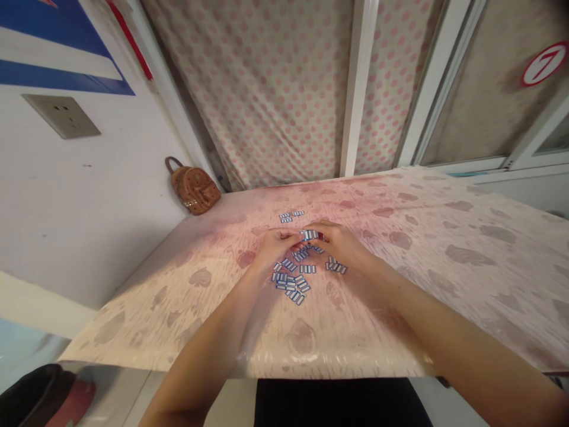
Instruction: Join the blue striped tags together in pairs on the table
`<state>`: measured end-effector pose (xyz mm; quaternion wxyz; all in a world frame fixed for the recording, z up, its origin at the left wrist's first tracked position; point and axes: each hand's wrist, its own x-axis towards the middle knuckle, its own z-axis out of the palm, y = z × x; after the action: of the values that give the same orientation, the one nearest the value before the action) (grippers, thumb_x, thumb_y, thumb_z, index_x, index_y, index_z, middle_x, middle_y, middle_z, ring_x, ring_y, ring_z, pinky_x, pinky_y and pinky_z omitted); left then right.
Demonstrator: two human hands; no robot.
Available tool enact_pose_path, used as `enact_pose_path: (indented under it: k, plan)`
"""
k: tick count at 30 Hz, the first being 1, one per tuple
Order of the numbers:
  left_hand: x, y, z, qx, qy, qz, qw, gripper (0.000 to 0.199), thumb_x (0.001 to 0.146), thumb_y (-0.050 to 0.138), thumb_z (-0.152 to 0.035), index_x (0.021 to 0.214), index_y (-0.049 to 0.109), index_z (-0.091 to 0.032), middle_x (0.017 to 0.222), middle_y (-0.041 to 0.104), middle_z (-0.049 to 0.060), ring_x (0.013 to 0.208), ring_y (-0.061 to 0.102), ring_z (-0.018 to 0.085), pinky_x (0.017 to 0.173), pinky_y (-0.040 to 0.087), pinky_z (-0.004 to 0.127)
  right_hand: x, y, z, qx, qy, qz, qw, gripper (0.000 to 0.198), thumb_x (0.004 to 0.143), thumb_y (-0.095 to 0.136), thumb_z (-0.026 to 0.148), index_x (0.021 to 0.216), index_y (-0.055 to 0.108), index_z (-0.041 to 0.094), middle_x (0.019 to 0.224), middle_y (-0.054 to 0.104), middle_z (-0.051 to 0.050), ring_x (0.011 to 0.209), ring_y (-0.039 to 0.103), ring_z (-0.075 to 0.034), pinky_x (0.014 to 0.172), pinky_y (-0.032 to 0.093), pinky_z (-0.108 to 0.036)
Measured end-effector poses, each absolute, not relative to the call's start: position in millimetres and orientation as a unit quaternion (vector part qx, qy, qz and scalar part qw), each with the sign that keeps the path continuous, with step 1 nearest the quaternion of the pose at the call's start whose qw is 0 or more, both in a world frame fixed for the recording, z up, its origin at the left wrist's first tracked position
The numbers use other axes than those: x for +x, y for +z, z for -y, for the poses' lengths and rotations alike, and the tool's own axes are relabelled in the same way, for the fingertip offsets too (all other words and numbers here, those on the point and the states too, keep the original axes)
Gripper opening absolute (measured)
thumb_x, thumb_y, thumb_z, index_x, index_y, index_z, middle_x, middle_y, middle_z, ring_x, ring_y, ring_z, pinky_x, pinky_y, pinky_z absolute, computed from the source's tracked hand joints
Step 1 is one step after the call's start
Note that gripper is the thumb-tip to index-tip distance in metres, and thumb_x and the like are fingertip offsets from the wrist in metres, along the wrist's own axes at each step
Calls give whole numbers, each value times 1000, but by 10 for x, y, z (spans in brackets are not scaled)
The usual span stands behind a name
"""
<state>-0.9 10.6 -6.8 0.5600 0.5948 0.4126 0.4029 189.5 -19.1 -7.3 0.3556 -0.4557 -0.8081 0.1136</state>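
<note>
Between my two hands, above the table, is a small blue-edged strip of white labels [309, 235]. My left hand [281, 244] pinches its left end with thumb and fingers. On the other end, the fingers of my right hand [334, 238] are closed. Below and nearer to me lies a loose pile of similar blue-and-white label strips [291, 286], some overlapping. A few more strips [336, 265] rest beside my right wrist. Beyond my hands sits a small group of strips [287, 216]. What is printed on them is too small to read.
A patterned cloth [178, 332] covers the table. At its far left corner, a small brown backpack-shaped bag [195, 188] leans near the wall. A dotted curtain [275, 89] hangs behind the table. At lower left stands a dark and red object [48, 394] on the floor side.
</note>
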Motion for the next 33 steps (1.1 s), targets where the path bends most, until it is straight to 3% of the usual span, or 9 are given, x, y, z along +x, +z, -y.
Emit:
enact_pose_path:
  k: [5, 7, 9, 13, 18, 23, 25, 28, 33]
  plan:
    - [-31, -91, -147, 595, 422, -424, 537, 23, 70, 81, -34, 76, 74, -13, 72, 74, 5, 62, 66, 13, 66, 54, 25, 2098, -115, 20, -520, 146, 751, 380, 38, 86, 63, 24, 124, 62, 21, 93, 68, -3, 76, 61, -16, 73, 48, -27]
    - [-41, -114, -174, 597, 434, -434, 516, 18, 71, 79, -30, 75, 73, -13, 71, 74, 5, 62, 66, 13, 64, 53, 23, 2299, -168, -96, -591, 96, 696, 395, 28, 87, 54, 17, 114, 64, 17, 95, 68, -5, 81, 62, -16, 76, 46, -26]
    - [-48, -139, -201, 600, 440, -443, 500, 15, 72, 77, -27, 74, 74, -13, 70, 73, 5, 61, 66, 13, 61, 52, 22, 2505, -237, -193, -679, 26, 642, 355, 23, 88, 51, 15, 105, 67, 15, 101, 67, -10, 89, 63, -19, 80, 45, -28]
    - [-52, -167, -233, 601, 445, -453, 485, 11, 73, 76, -24, 73, 73, -13, 68, 73, 4, 59, 65, 13, 58, 50, 22, 2718, -379, -294, -740, 14, 624, 249, 21, 88, 58, 23, 102, 67, 11, 103, 65, -16, 95, 62, -23, 82, 44, -29]
    - [-51, -174, -239, 604, 454, -452, 475, 7, 75, 72, -20, 71, 73, -14, 66, 72, 3, 58, 65, 12, 57, 49, 21, 2636, -469, -353, -747, 17, 633, 204, 23, 83, 67, 32, 95, 66, 13, 97, 66, -12, 85, 63, -21, 73, 44, -27]
    - [-47, -180, -243, 602, 456, -455, 471, 8, 77, 69, -17, 71, 73, -14, 66, 72, 2, 58, 64, 12, 56, 49, 20, 2582, -454, -353, -740, 25, 644, 194, 14, 85, 58, 23, 89, 66, 13, 88, 68, -11, 80, 62, -19, 68, 41, -27]
    - [-45, -182, -249, 601, 461, -459, 464, 7, 76, 69, -16, 71, 73, -14, 66, 72, 2, 57, 64, 12, 56, 49, 20, 2575, -417, -329, -731, 20, 645, 222, 15, 87, 52, 21, 85, 66, 15, 85, 68, -9, 78, 61, -19, 68, 40, -27]
    - [-43, -193, -258, 602, 469, -459, 454, 8, 77, 69, -17, 72, 73, -14, 66, 72, 2, 58, 65, 12, 56, 49, 20, 2510, -323, -274, -687, 58, 645, 331, 18, 86, 47, 23, 77, 62, 18, 74, 65, -5, 71, 59, -17, 66, 41, -27]
    - [-31, -232, -276, 609, 481, -451, 440, 9, 79, 69, -21, 76, 74, -14, 70, 73, 3, 61, 66, 13, 56, 49, 20, 2166, -183, -72, -503, 343, 627, 487, 17, 81, 52, 35, 78, 57, 19, 76, 68, -4, 70, 63, -16, 72, 50, -29]
